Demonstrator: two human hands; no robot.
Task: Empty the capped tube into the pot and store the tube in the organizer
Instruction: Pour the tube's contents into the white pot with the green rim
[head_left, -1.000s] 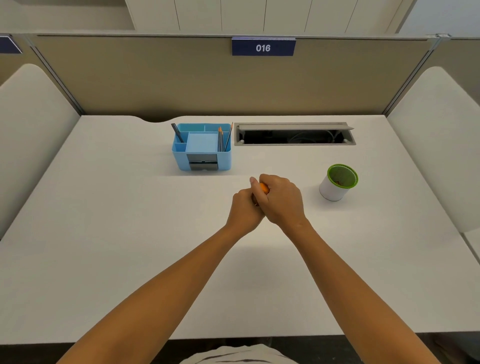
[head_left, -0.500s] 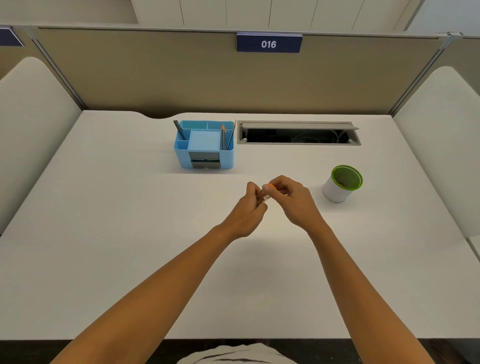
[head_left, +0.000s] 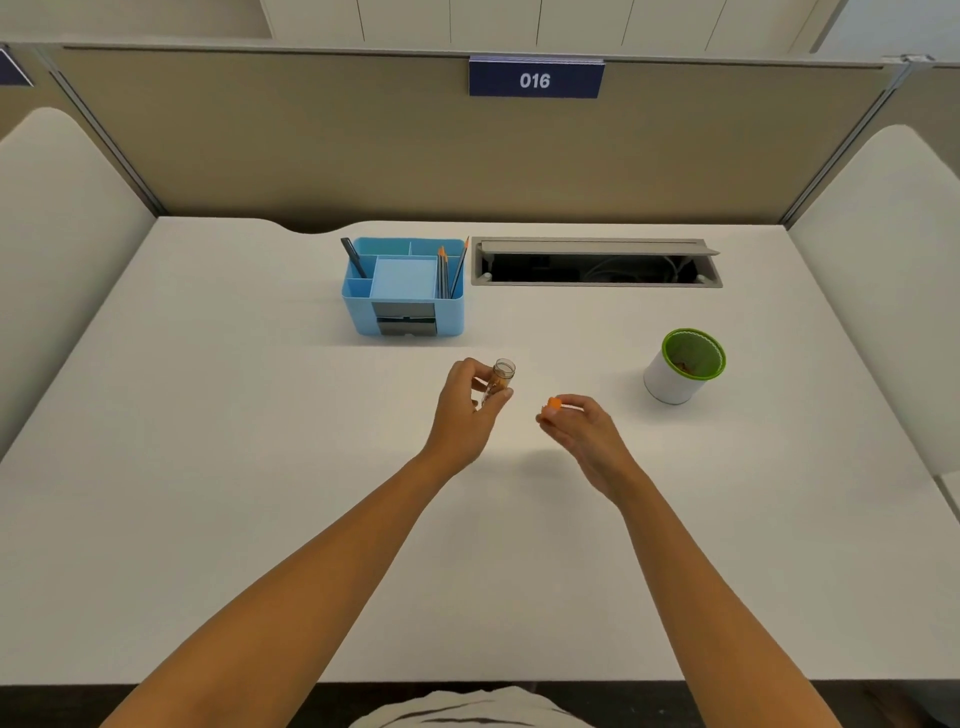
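Standing toward the back of the white desk (head_left: 208, 467), left of centre, a light blue plastic desk organizer (head_left: 403, 291) holds a dark pen (head_left: 354, 258) in its left compartment and several pencils (head_left: 451, 270) along its right side. In front of it, above the desk, the left hand (head_left: 464, 410) pinches a small clear plastic tube (head_left: 498, 382) between thumb and fingers; the tube is tilted with its open mouth up and to the right, and brownish contents show inside. Just to the right and apart from it, the right hand (head_left: 579, 428) pinches a small orange cap (head_left: 552, 403) at its fingertips. Behind, a grey cable slot (head_left: 597, 262) with its flap raised is set into the desk. Farther right stands a white cylindrical pot with a green rim (head_left: 683, 366), well apart from both hands, with a few brownish bits inside.
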